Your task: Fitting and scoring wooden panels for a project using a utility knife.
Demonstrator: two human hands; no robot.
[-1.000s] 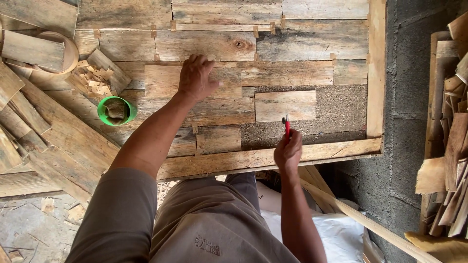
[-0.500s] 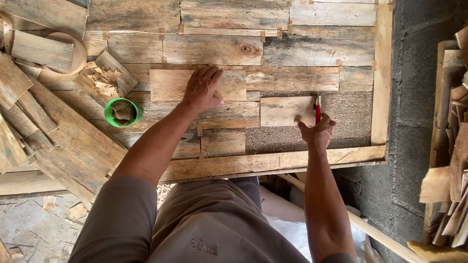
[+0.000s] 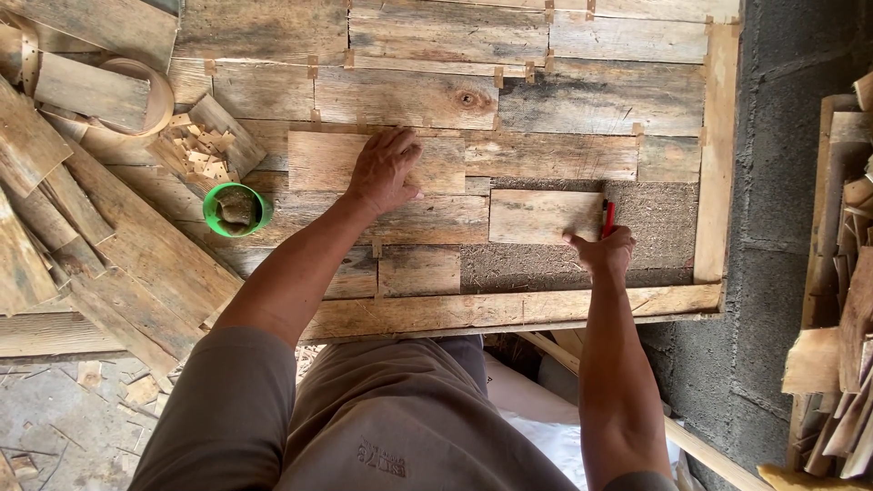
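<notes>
Your right hand is closed around a red pencil, its tip pointing away from you at the right end of a short loose board. That board lies in the bare, rough patch near the right edge of the wooden panel, just inside the panel's upright right-hand frame strip and above the long strip along its near edge. Your thumb touches the board's near right corner.

Your left hand lies flat, fingers spread and holding nothing, pressing down on a pale plank near the middle of the panel. That plank sits left of the short board and a row farther from you.

Toward the panel's left edge stands a small green cup, with a heap of small wooden chips just beyond it. Loose planks lie stacked at an angle over the panel's left edge.
</notes>
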